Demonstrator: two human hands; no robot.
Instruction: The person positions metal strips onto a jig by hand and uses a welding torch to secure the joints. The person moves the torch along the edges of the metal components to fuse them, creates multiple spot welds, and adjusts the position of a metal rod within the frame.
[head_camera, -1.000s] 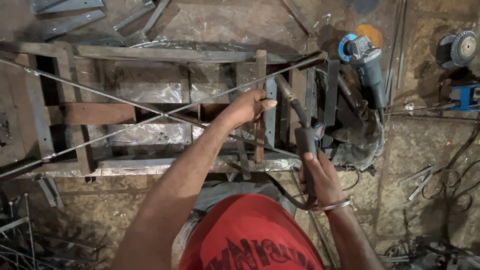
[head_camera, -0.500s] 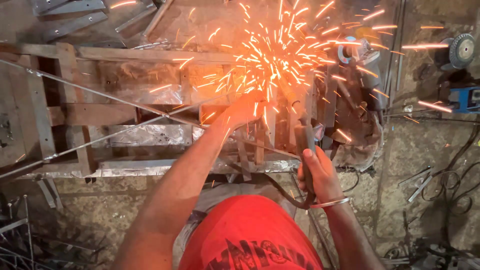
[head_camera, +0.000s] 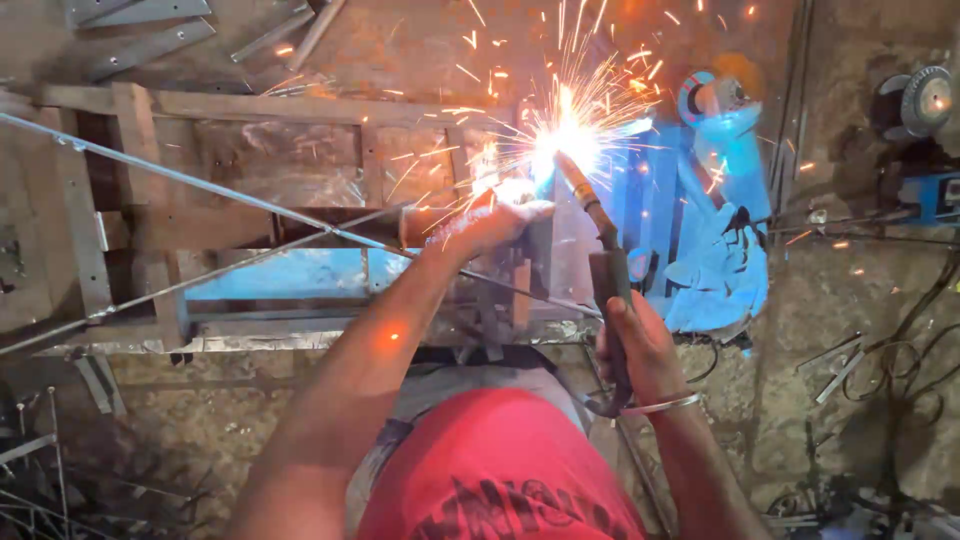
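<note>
A metal frame (head_camera: 300, 105) was being welded on the floor, sparks (head_camera: 560, 120) thrown from the joint at its far right.

The welding holder (head_camera: 608, 275) was clamped in the right hand (head_camera: 640, 345), its rod angled up to the bright arc; the left hand (head_camera: 495, 222) was closed on an upright piece just beside the arc. The step would likely be done best with the rod tip kept steady and the upright held still, bare fingers clear of the sparks. The joint itself was lost in glare. An angle grinder (head_camera: 725, 110) lay at the right, tinted blue; the upright's lower end could not be made out.
</note>
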